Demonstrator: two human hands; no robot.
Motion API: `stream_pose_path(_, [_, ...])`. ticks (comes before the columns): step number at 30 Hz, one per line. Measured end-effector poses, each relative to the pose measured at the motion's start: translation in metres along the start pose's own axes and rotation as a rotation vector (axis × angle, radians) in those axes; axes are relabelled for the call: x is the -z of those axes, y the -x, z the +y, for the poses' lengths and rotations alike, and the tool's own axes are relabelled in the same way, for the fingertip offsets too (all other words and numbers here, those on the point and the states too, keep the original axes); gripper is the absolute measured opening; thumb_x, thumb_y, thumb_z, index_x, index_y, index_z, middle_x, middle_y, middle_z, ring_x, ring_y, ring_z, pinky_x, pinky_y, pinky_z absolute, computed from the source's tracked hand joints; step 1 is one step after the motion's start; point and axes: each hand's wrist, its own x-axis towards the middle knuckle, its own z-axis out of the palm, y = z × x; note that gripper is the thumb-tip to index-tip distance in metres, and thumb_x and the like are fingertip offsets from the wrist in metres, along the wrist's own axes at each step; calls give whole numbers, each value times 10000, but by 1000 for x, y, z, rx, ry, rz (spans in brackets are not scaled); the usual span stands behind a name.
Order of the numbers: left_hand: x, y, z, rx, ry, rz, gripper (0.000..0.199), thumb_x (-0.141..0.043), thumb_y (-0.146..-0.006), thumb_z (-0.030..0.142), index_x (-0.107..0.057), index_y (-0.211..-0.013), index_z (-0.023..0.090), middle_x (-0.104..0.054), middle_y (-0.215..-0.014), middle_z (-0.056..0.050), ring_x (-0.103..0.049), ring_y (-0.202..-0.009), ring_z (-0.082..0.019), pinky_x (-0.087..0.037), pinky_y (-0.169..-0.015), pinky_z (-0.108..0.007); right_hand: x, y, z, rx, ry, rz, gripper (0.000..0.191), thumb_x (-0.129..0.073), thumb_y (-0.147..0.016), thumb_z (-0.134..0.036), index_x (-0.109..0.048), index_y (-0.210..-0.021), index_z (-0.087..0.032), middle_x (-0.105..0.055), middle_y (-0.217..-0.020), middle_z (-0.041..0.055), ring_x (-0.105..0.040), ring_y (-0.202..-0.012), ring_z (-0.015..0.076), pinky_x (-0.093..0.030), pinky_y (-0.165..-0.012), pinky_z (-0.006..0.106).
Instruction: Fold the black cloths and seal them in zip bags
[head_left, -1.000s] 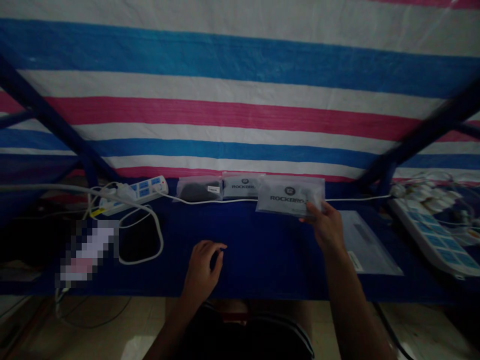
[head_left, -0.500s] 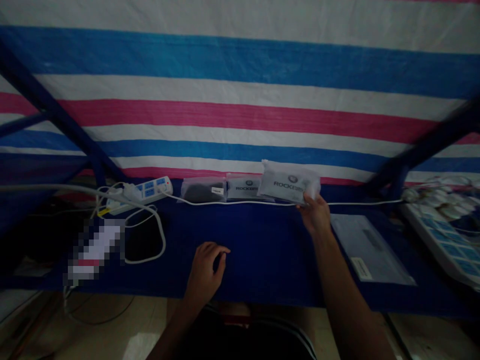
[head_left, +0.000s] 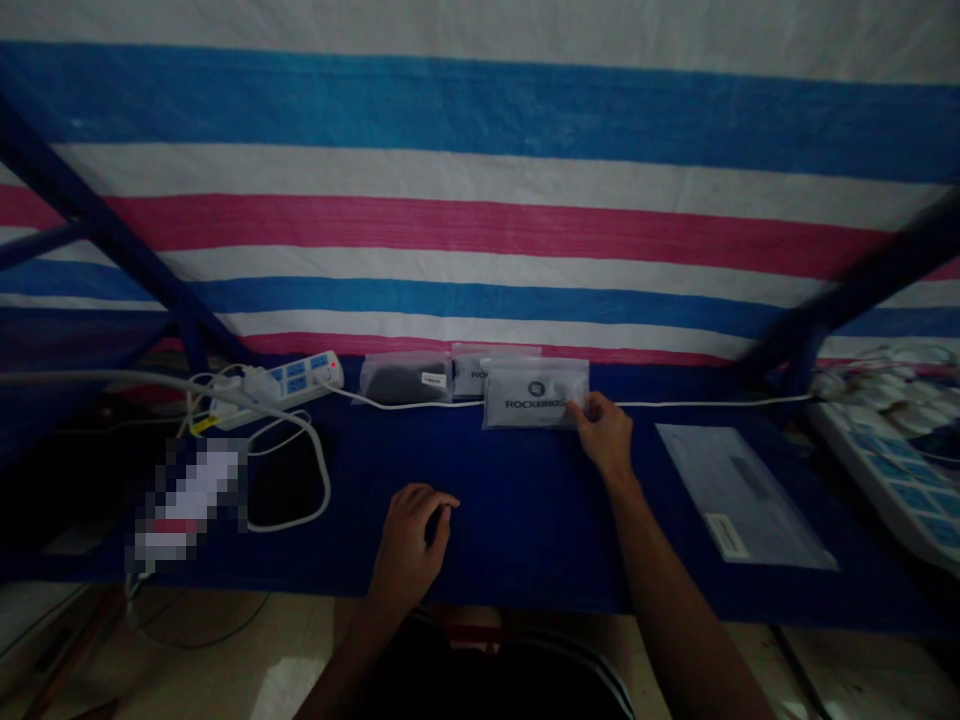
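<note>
My right hand [head_left: 606, 430] pinches the right edge of a translucent zip pouch [head_left: 534, 393] printed ROCKBROS, with something grey inside. This pouch overlaps the front of a second ROCKBROS pouch [head_left: 469, 370], hiding much of it. Left of them lies a similar pouch [head_left: 405, 378] with dark contents and a small white label. My left hand [head_left: 414, 540] rests near the front of the blue table, loosely curled, thumb and forefinger tips close together, with nothing visible in it. To the right of my right forearm is a flat translucent zip bag [head_left: 742, 495] with a pale label.
The blue table [head_left: 517, 520] backs onto a striped sheet [head_left: 480, 230]. A white power strip [head_left: 319, 372] with plugs and looped cables sits at left, beside a blurred-out item [head_left: 191, 505]. At right another socket strip [head_left: 892, 480] lies among tangled cables. A white cord [head_left: 705, 404] crosses the back.
My right hand has brought the held pouch left and down, from a raised tilt to nearly level in front of the second pouch. My left hand stays put.
</note>
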Motion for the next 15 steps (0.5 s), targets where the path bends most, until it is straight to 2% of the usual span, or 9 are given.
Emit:
stream_pose_path(2, [0, 0, 0, -1, -1, -3, 219, -488, -1032, 229, -702, -1031, 270, -715, -1014, -44, -627, -1062, -259, -470, -972, -467, 3, -3, 5, -32, -55, 30, 446, -576, -826, -644, -661, -776, -209, -703, -715, 55, -620, -655, 216, -422, -639, 314])
stream_pose_path(5, [0, 1, 0, 5, 3, -1, 219, -487, -1033, 227, -703, -1037, 267, -715, -1023, -47, -619, -1078, -261, -464, -986, -475, 10, -10, 21, -114, -141, 141, 489, -590, -823, -664, -703, -867, -191, -744, -813, 78, -663, -692, 241, -462, -663, 327])
stream_pose_path(10, [-1, 1, -1, 7, 15, -9, 215, -494, -1032, 228, -705, -1035, 268, -717, -1026, -44, -617, -1088, -261, -465, -992, -474, 20, -23, 59, -263, -173, 317, 599, -587, -824, -668, -746, -1006, -121, -734, -804, 103, -638, -633, 245, -529, -680, 386])
stream_pose_path(15, [0, 1, 0, -1, 15, 0, 213, -495, -1033, 227, -705, -1026, 263, -717, -1020, -43, -625, -1066, -257, -468, -971, -466, 21, -29, 79, -252, -153, 401, 559, -582, -831, -592, -761, -1060, -115, -763, -963, 148, -694, -916, 310, -540, -916, 479])
